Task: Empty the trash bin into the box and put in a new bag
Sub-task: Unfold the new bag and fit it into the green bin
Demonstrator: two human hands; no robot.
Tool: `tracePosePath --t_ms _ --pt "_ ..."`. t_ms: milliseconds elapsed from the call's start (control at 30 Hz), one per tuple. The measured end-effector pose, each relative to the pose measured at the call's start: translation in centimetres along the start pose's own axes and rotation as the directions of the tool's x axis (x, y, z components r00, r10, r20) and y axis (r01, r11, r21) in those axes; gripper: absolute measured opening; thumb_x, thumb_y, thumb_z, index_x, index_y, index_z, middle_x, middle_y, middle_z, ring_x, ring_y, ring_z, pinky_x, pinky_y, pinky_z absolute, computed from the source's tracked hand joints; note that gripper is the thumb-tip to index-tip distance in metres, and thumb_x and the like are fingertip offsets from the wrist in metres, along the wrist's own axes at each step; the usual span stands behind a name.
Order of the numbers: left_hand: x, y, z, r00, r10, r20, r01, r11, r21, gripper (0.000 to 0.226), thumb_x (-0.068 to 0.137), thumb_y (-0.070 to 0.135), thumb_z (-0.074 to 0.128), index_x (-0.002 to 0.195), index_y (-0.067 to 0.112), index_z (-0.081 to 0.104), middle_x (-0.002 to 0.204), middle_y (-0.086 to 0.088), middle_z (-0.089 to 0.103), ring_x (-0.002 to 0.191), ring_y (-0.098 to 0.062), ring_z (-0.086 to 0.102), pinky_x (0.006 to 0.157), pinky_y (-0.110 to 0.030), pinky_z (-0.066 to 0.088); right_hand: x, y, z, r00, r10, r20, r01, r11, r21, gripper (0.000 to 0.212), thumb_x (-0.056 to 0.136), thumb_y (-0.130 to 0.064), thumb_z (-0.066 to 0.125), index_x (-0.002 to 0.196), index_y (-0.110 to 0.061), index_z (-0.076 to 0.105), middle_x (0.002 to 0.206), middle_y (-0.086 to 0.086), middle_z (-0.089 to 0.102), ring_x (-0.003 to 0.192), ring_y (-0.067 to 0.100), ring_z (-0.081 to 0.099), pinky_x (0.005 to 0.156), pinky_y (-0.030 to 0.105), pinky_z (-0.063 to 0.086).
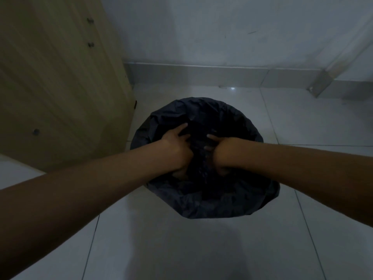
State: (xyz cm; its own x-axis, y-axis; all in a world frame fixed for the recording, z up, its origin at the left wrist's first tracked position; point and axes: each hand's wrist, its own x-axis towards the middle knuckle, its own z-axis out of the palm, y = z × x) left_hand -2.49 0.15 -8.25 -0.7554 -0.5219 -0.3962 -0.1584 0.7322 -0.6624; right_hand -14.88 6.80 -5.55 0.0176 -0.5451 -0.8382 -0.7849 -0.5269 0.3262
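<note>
A round trash bin stands on the floor tiles, lined with a black bag [203, 203] whose edge is folded out over the rim all the way round. Both my hands reach down into the bin's mouth. My left hand [176, 148] has its forefinger stretched forward, and its other fingers dig into bunched black plastic at the middle. My right hand [223, 151] is close beside it, fingers curled into the same bunch of plastic. The bin's inside is too dark to see into. No box is in view.
A tall beige wooden cabinet [60, 87] stands close to the bin's left. A white wall with a tiled skirting [201, 74] runs behind it. A table or frame leg [321, 83] comes down at the far right. Light floor tiles [201, 249] surround the bin.
</note>
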Motion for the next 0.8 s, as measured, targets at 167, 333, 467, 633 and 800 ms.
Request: tracePosePath --t_ms 167,333,467,633,800 --pt "-2.7 -4.9 -2.6 0.842 -0.137 -0.522 -0.225 0.791 -0.57 0.028 0.092 0.042 0.049 0.093 0.017 0.061 0.096 -0.006 0.067 0.084 -0.03 0.065 0.07 -0.043 0.055 -4.9 3.7 -1.8 0.962 -0.163 -0.221 0.243 0.88 0.409 0.041 0.106 -0.018 0.043 0.145 -0.021 0.054 0.147 0.001 0.055 0.135 0.019 0.049 0.119 0.032 0.028" --pt "-2.7 -6.5 -0.7 0.671 -0.57 -0.474 -0.152 0.52 -0.84 0.031 0.096 0.034 0.05 0.122 0.02 0.062 0.119 -0.004 0.066 0.109 -0.03 0.061 0.09 -0.044 0.049 -6.1 5.6 -0.7 0.552 0.356 -0.754 0.467 0.617 0.633 0.032 0.102 -0.007 0.053 0.127 -0.016 0.07 0.124 0.0 0.07 0.113 0.014 0.063 0.104 0.021 0.044" --pt "-1.0 -5.6 1.4 0.882 -0.47 -0.037 -0.124 -0.156 -0.98 0.025 0.104 0.029 0.048 0.115 0.019 0.068 0.113 0.0 0.07 0.107 -0.018 0.063 0.092 -0.03 0.046 -2.0 5.3 1.5 0.55 0.573 -0.607 0.373 0.482 0.793 0.043 0.106 -0.023 0.05 0.148 -0.017 0.052 0.145 0.007 0.058 0.132 0.024 0.054 0.112 0.031 0.04" --pt "-1.1 -6.0 2.1 0.917 -0.357 0.178 -0.052 -0.551 -0.833 0.027 0.104 0.038 0.052 0.097 0.026 0.074 0.105 0.007 0.073 0.104 -0.015 0.068 0.097 -0.029 0.048 -2.8 7.0 0.8 0.647 0.598 -0.473 0.525 0.1 0.845 0.04 0.103 -0.035 0.057 0.142 -0.023 0.059 0.13 -0.001 0.067 0.118 0.011 0.063 0.104 0.022 0.047" --pt "-5.2 -5.1 2.6 0.748 -0.585 0.314 -0.17 -0.626 -0.761 0.029 0.098 0.051 0.051 0.097 0.031 0.073 0.11 0.009 0.074 0.11 -0.009 0.067 0.106 -0.039 0.05 -5.9 4.8 4.1 0.466 0.854 -0.233 0.607 -0.117 0.786 0.033 0.104 -0.041 0.052 0.126 -0.025 0.07 0.124 -0.011 0.07 0.119 0.006 0.062 0.111 0.031 0.042"
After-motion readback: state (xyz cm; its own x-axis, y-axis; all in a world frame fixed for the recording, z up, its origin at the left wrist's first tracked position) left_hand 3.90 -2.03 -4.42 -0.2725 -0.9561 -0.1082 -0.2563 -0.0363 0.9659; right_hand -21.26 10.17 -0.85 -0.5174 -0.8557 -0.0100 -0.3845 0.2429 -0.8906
